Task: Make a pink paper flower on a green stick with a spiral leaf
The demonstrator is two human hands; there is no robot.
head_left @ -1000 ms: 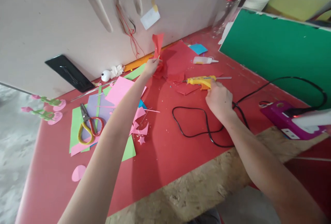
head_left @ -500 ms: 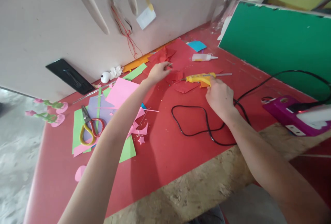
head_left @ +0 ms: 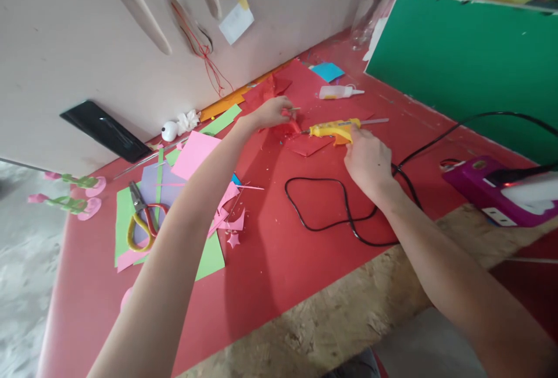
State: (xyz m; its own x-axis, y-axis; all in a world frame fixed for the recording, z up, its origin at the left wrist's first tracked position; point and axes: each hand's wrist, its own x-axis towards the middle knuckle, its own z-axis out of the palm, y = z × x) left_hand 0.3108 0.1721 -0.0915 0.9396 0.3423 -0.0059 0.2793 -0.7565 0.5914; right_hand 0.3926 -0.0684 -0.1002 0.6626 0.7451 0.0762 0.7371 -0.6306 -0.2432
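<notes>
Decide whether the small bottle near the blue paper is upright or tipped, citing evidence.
Tipped: the small bottle lies on its side near the blue paper, its nozzle pointing toward the picture's right.

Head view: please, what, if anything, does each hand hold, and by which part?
Right hand: yellow glue gun, by its handle. Left hand: a thin stick, gripped part hidden.

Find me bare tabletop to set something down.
Mostly bare: the tabletop between pink star and black cord, and its near-left corner, left of the pink disc. Crowded: around the left hand, red paper and glue gun, and the layered paper under the scissors.
</notes>
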